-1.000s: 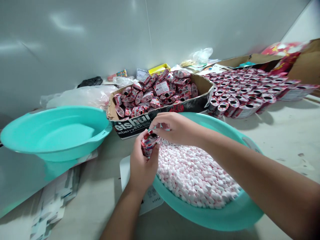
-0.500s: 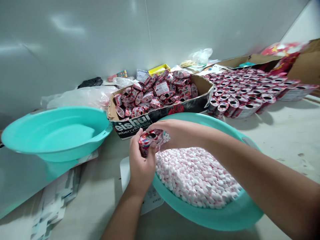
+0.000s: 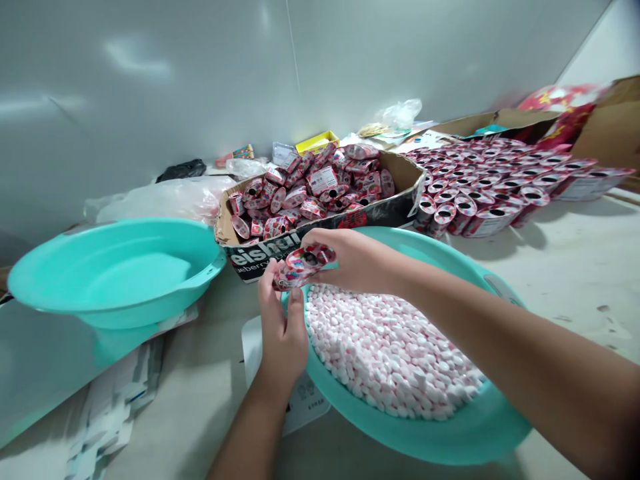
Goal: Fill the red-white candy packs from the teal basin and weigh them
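Observation:
My right hand (image 3: 350, 260) grips a small red-and-pink printed packet (image 3: 300, 263), tilted on its side over the near rim of a teal basin (image 3: 440, 440). The basin is heaped with small pink and white candies (image 3: 390, 347). My left hand (image 3: 281, 327) is below the packet, its fingertips touching the packet's lower end. Just behind both hands stands a cardboard box (image 3: 320, 230) filled with the same kind of packets.
A second teal basin (image 3: 115, 273) sits at the left on a raised ledge. Rows of packets lying on their sides (image 3: 490, 187) cover the table at the right, in front of brown cartons. Plastic bags, papers and a white card lie about.
The packet went from upright in my left hand to tilted in my right hand, slightly higher and toward the box. My left hand loosened to fingertip contact.

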Demonstrator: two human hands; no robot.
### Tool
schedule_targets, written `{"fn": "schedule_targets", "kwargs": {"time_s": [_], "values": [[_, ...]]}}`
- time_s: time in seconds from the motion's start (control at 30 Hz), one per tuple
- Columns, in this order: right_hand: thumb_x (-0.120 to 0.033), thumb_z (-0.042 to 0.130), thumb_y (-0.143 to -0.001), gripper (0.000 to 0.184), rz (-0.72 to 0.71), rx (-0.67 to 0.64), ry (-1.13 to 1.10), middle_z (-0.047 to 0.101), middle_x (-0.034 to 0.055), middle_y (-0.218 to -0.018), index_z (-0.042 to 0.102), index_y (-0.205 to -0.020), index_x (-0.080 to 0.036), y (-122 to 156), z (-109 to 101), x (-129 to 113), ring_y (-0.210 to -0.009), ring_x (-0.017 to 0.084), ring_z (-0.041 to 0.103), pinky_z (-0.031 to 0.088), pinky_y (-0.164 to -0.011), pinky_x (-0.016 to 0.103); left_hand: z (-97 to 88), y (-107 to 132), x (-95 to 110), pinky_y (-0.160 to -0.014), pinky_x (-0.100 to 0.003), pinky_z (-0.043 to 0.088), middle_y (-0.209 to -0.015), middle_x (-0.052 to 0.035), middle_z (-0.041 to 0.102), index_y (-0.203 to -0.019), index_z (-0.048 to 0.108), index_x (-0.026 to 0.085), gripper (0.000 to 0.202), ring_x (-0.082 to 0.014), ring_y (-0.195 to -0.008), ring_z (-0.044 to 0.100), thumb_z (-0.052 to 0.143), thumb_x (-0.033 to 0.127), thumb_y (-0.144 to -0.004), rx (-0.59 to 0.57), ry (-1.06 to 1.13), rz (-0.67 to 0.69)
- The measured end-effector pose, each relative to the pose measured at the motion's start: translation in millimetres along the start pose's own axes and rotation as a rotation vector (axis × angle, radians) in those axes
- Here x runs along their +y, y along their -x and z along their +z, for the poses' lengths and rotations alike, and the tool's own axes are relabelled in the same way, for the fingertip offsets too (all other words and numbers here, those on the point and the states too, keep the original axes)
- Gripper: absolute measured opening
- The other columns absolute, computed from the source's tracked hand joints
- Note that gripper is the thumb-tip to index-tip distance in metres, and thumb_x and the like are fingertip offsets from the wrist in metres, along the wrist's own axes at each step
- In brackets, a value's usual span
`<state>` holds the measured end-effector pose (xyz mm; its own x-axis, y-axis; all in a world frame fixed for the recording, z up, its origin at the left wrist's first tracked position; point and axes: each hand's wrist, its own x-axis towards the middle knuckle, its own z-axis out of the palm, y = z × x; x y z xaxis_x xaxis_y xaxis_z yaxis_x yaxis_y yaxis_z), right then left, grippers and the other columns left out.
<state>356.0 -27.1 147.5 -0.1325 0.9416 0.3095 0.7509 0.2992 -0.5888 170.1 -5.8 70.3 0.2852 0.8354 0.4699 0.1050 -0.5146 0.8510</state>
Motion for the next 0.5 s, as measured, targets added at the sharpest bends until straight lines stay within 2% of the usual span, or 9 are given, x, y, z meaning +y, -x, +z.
{"fn": "schedule_targets", "kwargs": {"time_s": [0.03, 0.1, 0.23, 0.3, 0.5], "values": [[-0.029, 0.075, -0.080, 0.032, 0.019, 0.010, -0.013, 0.067, 0.0008, -0.095, 0.061, -0.106, -0.017, 0.1, 0.2, -0.6, -0.076, 0.011, 0.053, 0.033, -0.064, 0.022, 0.1, 0.2, -0.6, -0.118, -0.037, 0.039, -0.152, -0.0132, 0.042, -0.152, 0.036, 0.022, 0.056, -0.0260, -0.141, 0.043, 0.047, 0.050, -0.105, 0.007, 0.000, -0.003], [-0.030, 0.076, -0.079, 0.032, 0.050, -0.057, 0.011, 0.067, 0.0008, -0.093, 0.062, -0.104, -0.017, 0.5, 1.5, -0.5, -0.075, 0.011, 0.053, 0.032, -0.063, 0.022, 0.3, 0.6, -1.7, -0.122, -0.040, 0.034, -0.154, -0.0128, 0.039, -0.152, 0.036, 0.023, 0.055, -0.0265, -0.144, 0.039, 0.046, 0.049, -0.105, 0.016, 0.000, 0.006], [-0.017, 0.070, -0.076, 0.021, 0.035, -0.245, 0.160, 0.065, 0.0019, -0.083, 0.064, -0.096, -0.016, 1.3, 4.7, 3.0, -0.066, 0.010, 0.048, 0.027, -0.059, 0.024, -1.2, 0.5, -1.3, -0.127, -0.044, 0.023, -0.159, -0.0124, 0.030, -0.153, 0.033, 0.024, 0.054, -0.0259, -0.150, 0.028, 0.046, 0.046, -0.106, -0.011, -0.087, 0.071], [-0.015, 0.068, -0.077, 0.019, 0.018, -0.232, 0.168, 0.065, 0.0024, -0.084, 0.065, -0.096, -0.015, 0.9, 4.5, 4.7, -0.067, 0.010, 0.048, 0.028, -0.059, 0.024, -2.5, 0.2, -0.2, -0.127, -0.045, 0.023, -0.159, -0.0126, 0.028, -0.154, 0.031, 0.023, 0.054, -0.0255, -0.150, 0.028, 0.045, 0.044, -0.106, -0.036, -0.120, 0.078], [-0.030, 0.073, -0.081, 0.029, -0.036, -0.072, -0.026, 0.068, 0.0019, -0.093, 0.066, -0.106, -0.016, 0.0, -2.8, 2.6, -0.077, 0.012, 0.055, 0.036, -0.065, 0.023, -2.5, 0.6, -1.5, -0.124, -0.046, 0.029, -0.156, -0.0139, 0.033, -0.155, 0.029, 0.025, 0.055, -0.0272, -0.146, 0.034, 0.044, 0.045, -0.107, -0.035, -0.096, 0.063]]}}
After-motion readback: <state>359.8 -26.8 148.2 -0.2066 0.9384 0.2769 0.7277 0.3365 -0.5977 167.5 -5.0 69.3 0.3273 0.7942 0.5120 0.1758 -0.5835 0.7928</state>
